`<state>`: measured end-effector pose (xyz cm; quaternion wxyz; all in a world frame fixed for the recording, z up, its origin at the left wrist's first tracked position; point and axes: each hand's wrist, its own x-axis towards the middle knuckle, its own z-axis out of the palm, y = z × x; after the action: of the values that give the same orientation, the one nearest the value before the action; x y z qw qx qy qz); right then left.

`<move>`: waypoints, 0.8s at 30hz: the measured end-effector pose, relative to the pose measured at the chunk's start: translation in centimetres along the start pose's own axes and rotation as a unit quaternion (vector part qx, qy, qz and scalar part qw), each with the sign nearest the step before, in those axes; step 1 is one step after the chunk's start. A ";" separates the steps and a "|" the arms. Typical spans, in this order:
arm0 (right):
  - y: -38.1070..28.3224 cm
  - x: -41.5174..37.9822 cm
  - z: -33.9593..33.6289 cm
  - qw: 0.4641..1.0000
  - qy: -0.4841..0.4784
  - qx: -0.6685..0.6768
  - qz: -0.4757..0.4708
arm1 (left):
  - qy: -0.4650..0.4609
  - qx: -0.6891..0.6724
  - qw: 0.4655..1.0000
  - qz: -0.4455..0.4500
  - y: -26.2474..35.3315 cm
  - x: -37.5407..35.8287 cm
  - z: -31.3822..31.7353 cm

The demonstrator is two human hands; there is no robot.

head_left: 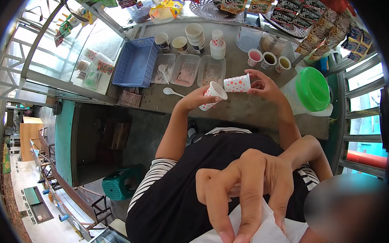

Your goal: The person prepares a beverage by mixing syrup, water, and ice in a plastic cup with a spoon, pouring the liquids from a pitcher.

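Observation:
My left hand point(195, 98) is closed round a tilted white paper cup with red dots point(218, 90), its open mouth facing up and to the right. Opposite it, my right hand point(264, 87) grips a second dotted paper cup point(237, 83) lying on its side in the air, fingers at its right end. The two cups almost meet above the counter point(241, 107). Close to the camera, another person's hand point(248, 184) pinches a white cloth point(258, 222) in front of my dark apron.
Behind my hands stand clear plastic tubs point(186, 69), stacked paper cups point(195, 34) and a blue basket point(134, 61). A white spoon point(173, 92) lies left. Three filled cups point(268, 60) and a green-lidded pitcher point(314, 88) are right. Hanging sachets point(287, 13) line the back.

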<state>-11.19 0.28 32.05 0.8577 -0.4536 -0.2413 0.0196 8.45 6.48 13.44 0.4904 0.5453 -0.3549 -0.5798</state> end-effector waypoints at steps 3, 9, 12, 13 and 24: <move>0.8 0.2 -1.3 0.999 0.029 -0.037 0.019 | 0.006 0.009 1.000 0.004 0.0 0.0 0.1; 1.2 -0.9 -4.9 0.989 0.085 -0.112 0.049 | 0.013 0.002 1.000 0.008 0.2 -0.3 0.4; 1.6 -1.3 -7.0 0.980 0.113 -0.149 0.066 | 0.014 0.006 1.000 0.004 0.2 -0.2 0.4; 1.5 -1.8 -8.0 0.977 0.120 -0.160 0.073 | 0.014 0.005 1.000 0.001 0.1 -0.3 0.4; 0.0 -7.2 -19.0 0.923 0.213 -0.289 0.138 | 0.054 0.037 0.998 0.020 -0.1 -0.3 -0.3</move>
<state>-9.30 -16.11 20.22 0.7093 -0.7041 0.0170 -0.0295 8.70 6.80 13.36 0.5000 0.5863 -0.3600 -0.5260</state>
